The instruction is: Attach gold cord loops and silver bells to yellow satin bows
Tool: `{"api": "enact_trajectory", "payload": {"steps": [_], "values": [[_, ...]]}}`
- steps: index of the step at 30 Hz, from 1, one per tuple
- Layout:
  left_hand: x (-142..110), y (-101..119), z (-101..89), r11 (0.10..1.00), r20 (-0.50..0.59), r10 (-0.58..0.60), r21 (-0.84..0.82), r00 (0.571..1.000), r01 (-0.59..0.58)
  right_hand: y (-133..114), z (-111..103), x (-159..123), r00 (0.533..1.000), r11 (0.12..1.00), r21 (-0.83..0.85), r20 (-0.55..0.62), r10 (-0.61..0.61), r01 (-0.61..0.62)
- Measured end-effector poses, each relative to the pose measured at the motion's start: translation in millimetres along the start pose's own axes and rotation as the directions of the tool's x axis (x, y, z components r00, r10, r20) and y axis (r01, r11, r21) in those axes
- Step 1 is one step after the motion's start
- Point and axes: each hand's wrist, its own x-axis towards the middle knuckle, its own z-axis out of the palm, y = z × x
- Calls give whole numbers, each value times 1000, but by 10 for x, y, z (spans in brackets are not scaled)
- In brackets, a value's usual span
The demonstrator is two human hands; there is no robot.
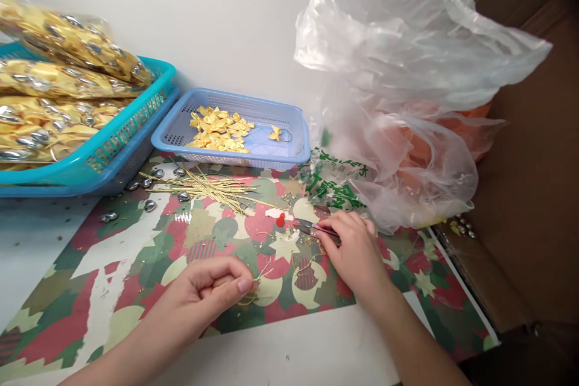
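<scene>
My left hand [212,289] is closed in a pinch on a thin gold cord [263,271], whose fine ends stick out past the thumb and fingertip. My right hand [355,247] grips what look like small thread snips [307,226], two dark slim blades pointing left and slightly apart. Just beyond their tips is a small red piece [280,220]. Loose gold strands and tiny clippings [307,253] lie between my hands on the patterned sheet [226,247]. Behind them lies a heap of gold cords [212,187].
A blue basket [230,157] holds yellow ribbon bows [219,129]. At left, a teal basket [122,132] carries bagged yellow ribbon pieces with silver beads. Several silver beads [150,205] are scattered nearby. A large clear plastic bag [407,72] stands at the right, beside brown cardboard [529,163].
</scene>
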Motion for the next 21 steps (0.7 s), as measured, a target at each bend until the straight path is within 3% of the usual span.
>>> {"api": "enact_trajectory", "payload": {"steps": [4,9,16,21], "values": [[9,4,0,1000,0,1,-8,1000,-1,4,4,-1,999,999,45,23,23,-24],[17,8,-4,1000,8,-25,-14,1000,25,-12,-27,17,987,986,128,131,93,-110],[7,39,4,993,-11,-109,-36,994,109,-12,-213,56,947,986,31,284,147,-162],[18,18,9,993,-16,-108,-42,994,107,6,-193,45,934,988,42,332,128,-151]]}}
